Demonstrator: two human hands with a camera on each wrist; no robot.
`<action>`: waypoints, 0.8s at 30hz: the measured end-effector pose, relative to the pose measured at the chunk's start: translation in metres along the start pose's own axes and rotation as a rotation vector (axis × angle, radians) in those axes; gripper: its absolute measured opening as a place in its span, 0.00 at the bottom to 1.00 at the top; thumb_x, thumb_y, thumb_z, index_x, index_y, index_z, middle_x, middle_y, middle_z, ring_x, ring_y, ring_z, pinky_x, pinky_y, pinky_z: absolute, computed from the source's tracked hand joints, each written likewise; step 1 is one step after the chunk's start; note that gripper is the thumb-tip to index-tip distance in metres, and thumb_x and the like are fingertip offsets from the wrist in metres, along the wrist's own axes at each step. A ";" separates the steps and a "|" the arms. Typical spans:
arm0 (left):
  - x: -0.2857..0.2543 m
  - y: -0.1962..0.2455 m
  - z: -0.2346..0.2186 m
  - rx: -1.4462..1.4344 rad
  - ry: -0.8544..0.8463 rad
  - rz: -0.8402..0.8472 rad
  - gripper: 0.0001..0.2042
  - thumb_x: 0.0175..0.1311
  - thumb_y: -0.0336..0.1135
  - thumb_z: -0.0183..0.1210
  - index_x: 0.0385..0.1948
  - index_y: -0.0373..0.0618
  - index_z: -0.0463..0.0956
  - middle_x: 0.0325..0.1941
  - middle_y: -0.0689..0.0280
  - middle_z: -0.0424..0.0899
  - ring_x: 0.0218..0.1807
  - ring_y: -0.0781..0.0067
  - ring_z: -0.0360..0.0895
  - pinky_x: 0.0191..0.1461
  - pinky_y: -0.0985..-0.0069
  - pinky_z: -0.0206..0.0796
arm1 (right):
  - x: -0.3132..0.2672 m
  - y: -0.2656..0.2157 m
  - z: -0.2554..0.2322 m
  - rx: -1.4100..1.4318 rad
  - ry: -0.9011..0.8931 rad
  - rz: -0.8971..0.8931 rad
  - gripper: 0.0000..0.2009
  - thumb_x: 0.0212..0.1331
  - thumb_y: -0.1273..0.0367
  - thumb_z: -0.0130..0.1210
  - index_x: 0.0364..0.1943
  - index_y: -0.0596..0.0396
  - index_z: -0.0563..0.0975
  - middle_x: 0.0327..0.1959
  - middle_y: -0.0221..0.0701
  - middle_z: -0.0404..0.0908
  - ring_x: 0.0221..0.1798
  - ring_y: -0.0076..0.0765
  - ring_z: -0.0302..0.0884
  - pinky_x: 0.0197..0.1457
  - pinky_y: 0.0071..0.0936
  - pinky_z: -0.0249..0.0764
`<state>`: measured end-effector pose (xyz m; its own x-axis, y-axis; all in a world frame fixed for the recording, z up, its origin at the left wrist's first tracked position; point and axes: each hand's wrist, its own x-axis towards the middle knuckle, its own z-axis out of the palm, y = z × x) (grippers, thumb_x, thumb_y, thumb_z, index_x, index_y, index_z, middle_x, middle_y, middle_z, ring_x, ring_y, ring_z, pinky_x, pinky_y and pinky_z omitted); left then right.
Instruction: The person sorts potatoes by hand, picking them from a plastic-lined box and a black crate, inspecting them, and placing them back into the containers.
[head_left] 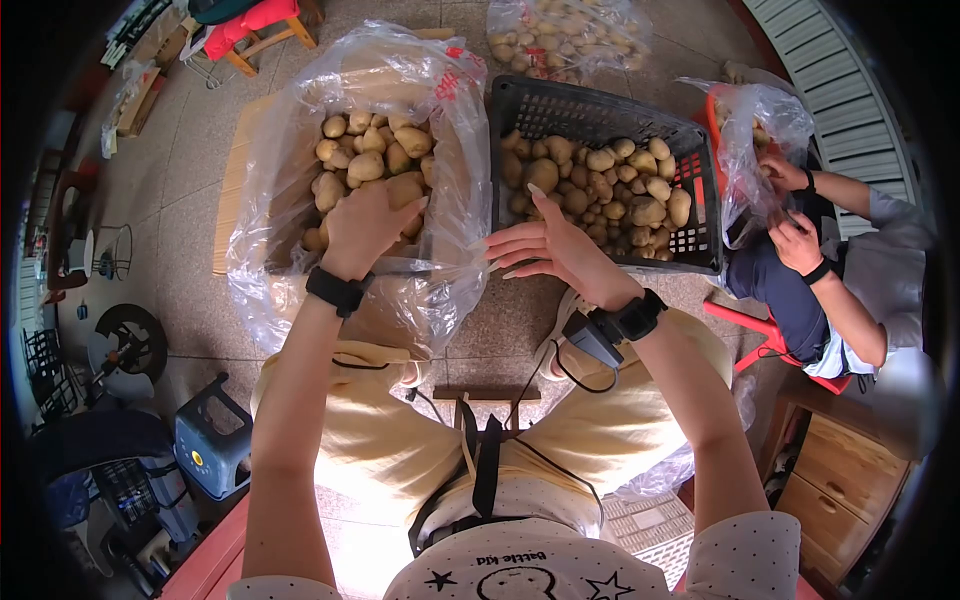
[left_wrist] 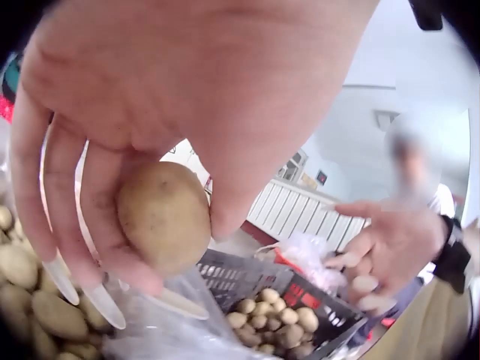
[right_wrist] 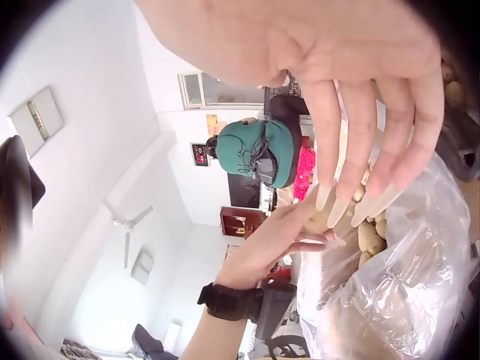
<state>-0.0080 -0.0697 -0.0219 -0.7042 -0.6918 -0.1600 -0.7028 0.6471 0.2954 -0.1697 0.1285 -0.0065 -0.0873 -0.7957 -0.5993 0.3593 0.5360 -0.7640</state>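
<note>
Tan potato [left_wrist: 163, 216] sits pinched in the left hand [head_left: 362, 228] over the lined box [head_left: 290, 200] at ten o'clock, right hand [head_left: 545, 250] empty, fingers straight, near the black crate [head_left: 600, 105]; advisable to lower it gently, sparing the plastic liner [head_left: 455, 190].

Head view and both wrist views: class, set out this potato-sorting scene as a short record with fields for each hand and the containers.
Left hand: grips one potato over the plastic-lined box
Right hand: open, fingers straight, holding nothing, between box and crate
Black crate: holds many potatoes
Second person: seated beside the crate, handling a plastic bag
</note>
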 end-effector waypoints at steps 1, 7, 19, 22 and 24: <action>0.002 -0.008 0.005 0.044 0.040 0.014 0.21 0.55 0.54 0.59 0.26 0.41 0.80 0.25 0.58 0.83 0.28 0.60 0.82 0.33 0.68 0.74 | 0.000 0.000 0.000 -0.003 -0.005 -0.012 0.40 0.67 0.41 0.18 0.48 0.57 0.79 0.44 0.33 0.81 0.47 0.28 0.76 0.57 0.26 0.70; 0.005 -0.020 0.010 0.162 0.240 0.138 0.16 0.56 0.50 0.59 0.23 0.45 0.79 0.23 0.59 0.81 0.28 0.56 0.81 0.30 0.65 0.73 | -0.001 0.001 0.001 -0.016 -0.012 -0.043 0.38 0.67 0.42 0.21 0.48 0.58 0.79 0.44 0.33 0.82 0.47 0.27 0.75 0.56 0.26 0.70; -0.009 0.017 0.011 0.131 0.085 0.207 0.12 0.60 0.44 0.56 0.32 0.45 0.77 0.27 0.60 0.83 0.32 0.58 0.81 0.32 0.65 0.72 | 0.003 0.005 -0.002 -0.051 -0.023 -0.071 0.33 0.69 0.47 0.29 0.48 0.61 0.78 0.44 0.35 0.81 0.46 0.27 0.76 0.56 0.25 0.71; -0.013 0.036 0.012 -0.027 0.193 0.300 0.10 0.60 0.40 0.56 0.26 0.44 0.77 0.20 0.62 0.80 0.27 0.58 0.80 0.29 0.65 0.70 | 0.005 0.004 -0.001 -0.080 0.028 -0.044 0.31 0.70 0.48 0.32 0.47 0.61 0.79 0.43 0.34 0.82 0.44 0.27 0.77 0.54 0.25 0.72; -0.017 0.049 0.007 -0.058 0.186 0.339 0.10 0.60 0.39 0.56 0.24 0.43 0.75 0.19 0.61 0.78 0.26 0.57 0.79 0.28 0.64 0.68 | 0.008 0.008 -0.007 -0.116 0.042 -0.095 0.28 0.70 0.50 0.34 0.46 0.60 0.79 0.41 0.33 0.82 0.43 0.26 0.77 0.52 0.24 0.72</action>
<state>-0.0310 -0.0235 -0.0108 -0.8612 -0.4920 0.1278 -0.4231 0.8331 0.3562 -0.1735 0.1284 -0.0194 -0.1551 -0.8332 -0.5308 0.2380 0.4899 -0.8386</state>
